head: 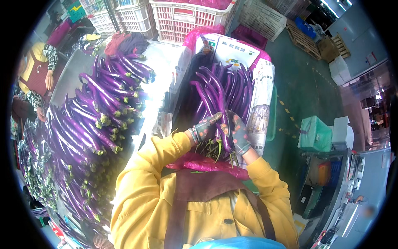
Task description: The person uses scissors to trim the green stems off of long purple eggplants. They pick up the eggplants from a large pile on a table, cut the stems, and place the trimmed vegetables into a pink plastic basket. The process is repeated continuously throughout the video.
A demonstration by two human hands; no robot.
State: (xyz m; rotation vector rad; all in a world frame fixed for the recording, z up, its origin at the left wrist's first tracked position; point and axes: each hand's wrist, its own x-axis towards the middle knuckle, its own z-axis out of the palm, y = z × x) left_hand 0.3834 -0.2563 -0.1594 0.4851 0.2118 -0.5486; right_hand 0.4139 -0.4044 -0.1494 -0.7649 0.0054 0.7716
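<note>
My left hand (203,127), in a dark patterned glove, holds long purple eggplants (221,93) from the left, near their stem ends. On the other side my right hand (241,133), gloved alike, grips the same eggplants by their lower part; how many are held cannot be told. Their tips point away from me and their green stems towards me. Beneath both hands, more eggplants (239,84) lie side by side in a crate (273,115) of green plastic. Printed newspaper (262,96) and pink plastic film (202,165) line it.
To the left, a large heap of eggplants (84,124) covers a metal table (67,82). White plastic crates (189,21) stand beyond. A co-worker's hand (49,80) is at the table's far left. At right are a green-wrapped box (315,133) and a wooden pallet (303,39).
</note>
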